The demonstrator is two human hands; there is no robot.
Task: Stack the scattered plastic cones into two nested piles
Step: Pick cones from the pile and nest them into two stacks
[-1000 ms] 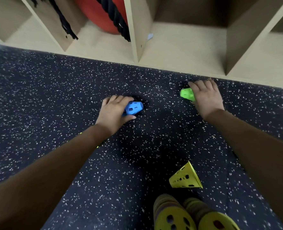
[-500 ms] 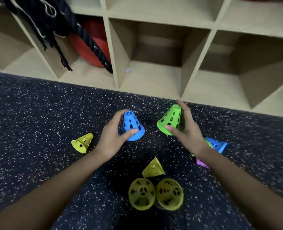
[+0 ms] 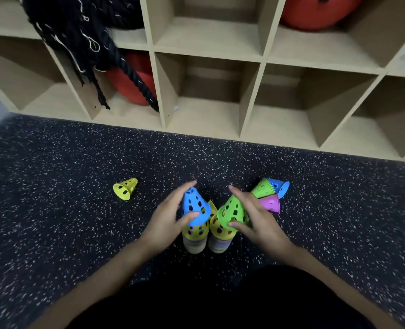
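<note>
Two piles of nested cones stand side by side on the dark speckled floor [image 3: 78, 198] in the head view, right in front of the person. The left pile [image 3: 195, 237] and the right pile [image 3: 220, 236] touch or nearly touch, and each shows a yellow perforated cone on top.

The left hand [image 3: 165, 224] is clamped on a blue cone [image 3: 194, 206], thumb on the near side and fingers curled over the far side. This cone sits point-up over the top of the left pile. Whether it is fully seated cannot be told.

The right hand [image 3: 258, 222] grips a green cone [image 3: 232, 213] the same way, thumb low on the near rim and fingers across the far side. The green cone tilts toward the left over the right pile.

A sliver of another yellow cone [image 3: 211, 205] shows between the two held cones.

A lone yellow cone [image 3: 125, 188] lies on its side, well apart to the left. To the right, just beyond the right hand, lie a second green cone [image 3: 263, 189], a second blue cone [image 3: 279, 186] and a purple cone [image 3: 271, 203], all tipped over and bunched together.

Behind the floor runs a wooden cubby shelf [image 3: 208, 119]. A black rope [image 3: 125, 67] hangs from it in front of a red ball [image 3: 137, 91].
</note>
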